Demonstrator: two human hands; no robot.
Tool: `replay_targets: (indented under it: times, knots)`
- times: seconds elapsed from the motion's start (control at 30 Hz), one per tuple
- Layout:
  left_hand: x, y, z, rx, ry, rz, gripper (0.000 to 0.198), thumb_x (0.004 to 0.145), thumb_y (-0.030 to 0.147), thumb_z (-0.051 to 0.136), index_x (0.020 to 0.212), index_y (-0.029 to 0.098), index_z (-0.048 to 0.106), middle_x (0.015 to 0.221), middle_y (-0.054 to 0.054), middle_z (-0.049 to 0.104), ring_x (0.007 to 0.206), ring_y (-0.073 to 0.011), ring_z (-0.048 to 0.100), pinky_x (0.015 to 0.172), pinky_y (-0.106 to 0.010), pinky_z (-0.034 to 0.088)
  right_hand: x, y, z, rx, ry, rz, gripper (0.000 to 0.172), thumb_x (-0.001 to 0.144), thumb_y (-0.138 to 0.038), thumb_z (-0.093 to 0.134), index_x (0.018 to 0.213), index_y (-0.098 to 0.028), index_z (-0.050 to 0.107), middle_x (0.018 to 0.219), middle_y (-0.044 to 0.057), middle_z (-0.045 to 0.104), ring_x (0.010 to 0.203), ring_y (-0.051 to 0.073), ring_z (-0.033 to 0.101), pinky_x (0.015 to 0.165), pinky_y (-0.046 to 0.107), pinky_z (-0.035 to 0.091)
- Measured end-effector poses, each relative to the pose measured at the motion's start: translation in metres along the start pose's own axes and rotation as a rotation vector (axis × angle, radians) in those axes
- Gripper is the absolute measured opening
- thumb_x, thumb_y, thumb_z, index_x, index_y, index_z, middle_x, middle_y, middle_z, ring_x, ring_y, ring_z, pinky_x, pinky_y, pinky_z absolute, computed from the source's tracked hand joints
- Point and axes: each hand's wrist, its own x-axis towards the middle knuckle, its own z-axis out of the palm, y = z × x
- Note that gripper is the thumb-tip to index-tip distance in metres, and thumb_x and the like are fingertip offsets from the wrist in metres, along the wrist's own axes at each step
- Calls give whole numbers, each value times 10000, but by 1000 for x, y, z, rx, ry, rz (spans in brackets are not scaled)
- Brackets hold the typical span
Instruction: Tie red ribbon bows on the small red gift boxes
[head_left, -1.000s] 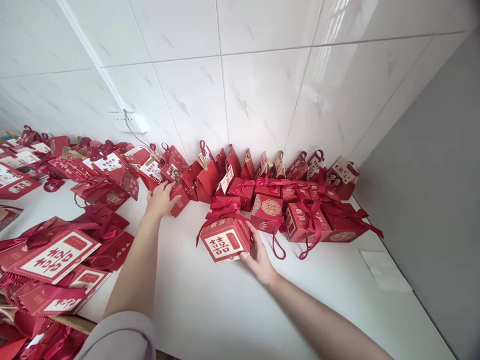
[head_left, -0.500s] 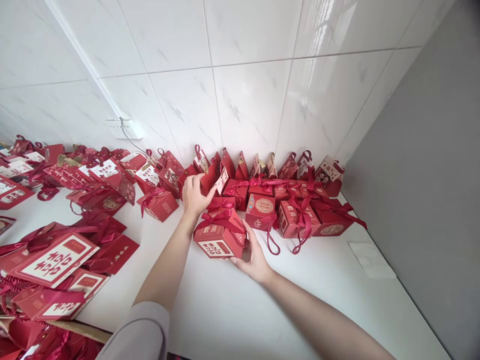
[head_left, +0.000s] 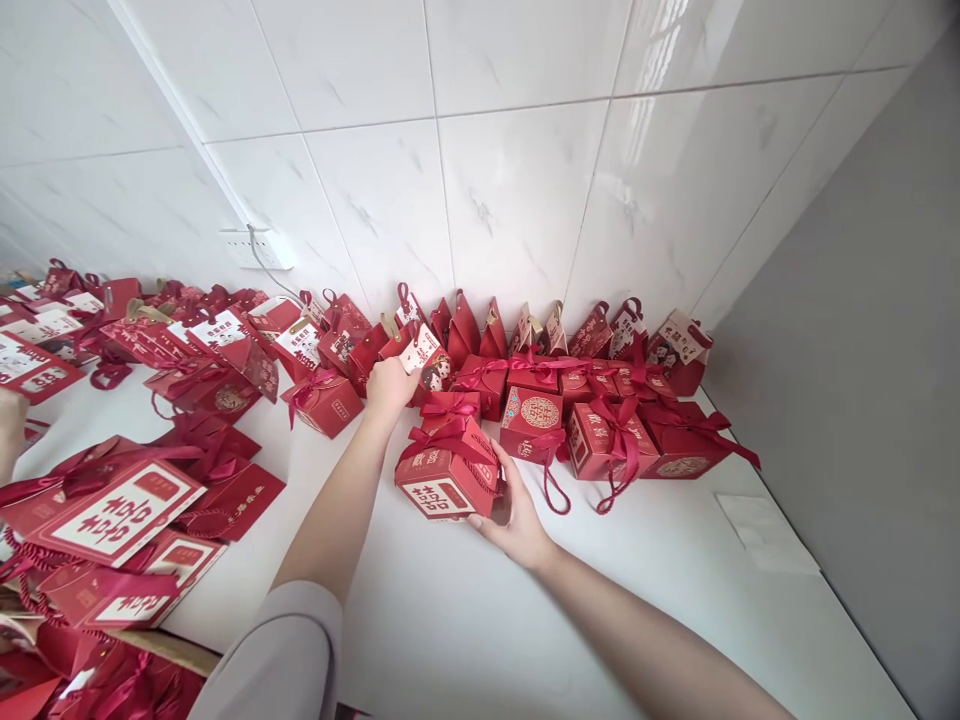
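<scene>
Lots of red boxes (head_left: pixel 600 440) stand in neat rows by the wall at twelve o'clock. A messy heap (head_left: pixel 127 510) at nine o'clock is not lined up yet. The left hand (head_left: pixel 388 385) is closed on a small red bag (head_left: pixel 420 352) in the back row. The right hand (head_left: pixel 517 520) curls around a ribbon box (head_left: pixel 448 478) and holds it on the white table (head_left: pixel 465 620), at six o'clock from the rows.

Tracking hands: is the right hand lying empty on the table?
No, the right hand clasps the ribboned red box, while the left hand grips a labelled bag.
</scene>
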Motion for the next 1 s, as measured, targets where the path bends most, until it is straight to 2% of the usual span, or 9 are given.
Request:
replay_targets:
  times: [0.17, 0.37, 0.6, 0.7, 0.77, 0.83, 0.87, 0.93, 1.0]
  knots:
    - [12, -24, -4, 11, 37, -62, 520, 846, 475, 566, 1128, 56, 694, 1045, -279, 695, 993, -413, 660, 815, -484, 530, 1, 1, 1, 26, -9, -1, 992, 807, -438, 741, 1572, -268, 134, 1583, 144, 316, 1413, 319, 403, 1109, 512, 420]
    - [26, -49, -8, 32, 82, -98, 502, 881, 443, 504, 1184, 74, 656, 1099, -256, 691, 1049, -401, 636, 873, -479, 507, 0, 3, 4, 55, 26, 40, 1038, 764, -492, 770, 1574, -289, 153, 1562, 148, 349, 1375, 337, 446, 1027, 495, 503]
    - [11, -39, -5, 62, 84, -74, 526, 848, 541, 522, 1139, 121, 647, 1023, -253, 702, 987, -436, 650, 798, -505, 499, 2, 3, 4, 62, 35, 45, 1069, 736, -529, 788, 1569, -277, 168, 1549, 160, 359, 1383, 330, 435, 1046, 503, 479]
    - [-3, -33, -7, 32, 129, -86, 622, 840, 608, 510, 1236, 131, 568, 1037, -236, 697, 973, -434, 655, 781, -502, 501, 3, -1, 6, 103, 33, 59, 1070, 739, -565, 773, 1569, -282, 160, 1516, 163, 407, 1331, 321, 500, 1011, 498, 508]
    - [-14, -30, -12, -85, 243, -73, 656, 852, 649, 474, 1288, 159, 510, 1047, -194, 695, 967, -394, 662, 799, -480, 508, 4, -5, 6, 166, 15, 54, 1062, 764, -598, 735, 1573, -291, 118, 1495, 161, 438, 1303, 314, 535, 995, 500, 523]
    - [-27, -26, -17, -307, 355, -29, 612, 889, 668, 389, 1246, 189, 518, 1010, -140, 692, 938, -323, 672, 828, -435, 519, 6, -11, 6, 216, 12, 35, 1054, 787, -638, 687, 1574, -299, 73, 1506, 155, 427, 1326, 310, 521, 1006, 504, 520]
    - [-34, -23, -20, -452, 370, 6, 603, 903, 677, 333, 1204, 196, 535, 988, -122, 687, 923, -290, 674, 828, -410, 527, 8, -15, 5, 221, 26, 25, 1043, 795, -653, 667, 1572, -305, 65, 1524, 149, 405, 1351, 308, 497, 1023, 505, 511]
    - [-50, -15, -23, -769, 286, 104, 684, 893, 727, 210, 1146, 196, 559, 1016, -120, 678, 949, -264, 673, 808, -380, 550, 12, -23, 3, 194, 90, 8, 1006, 802, -675, 641, 1566, -313, 96, 1557, 132, 361, 1398, 306, 440, 1069, 510, 477]
    - [-69, -8, -20, -1052, 72, 235, 851, 822, 825, 110, 1167, 202, 577, 1137, -135, 666, 1073, -287, 652, 835, -396, 565, 17, -32, -1, 161, 166, -7, 964, 813, -683, 621, 1558, -312, 135, 1569, 121, 344, 1416, 305, 413, 1103, 515, 444]
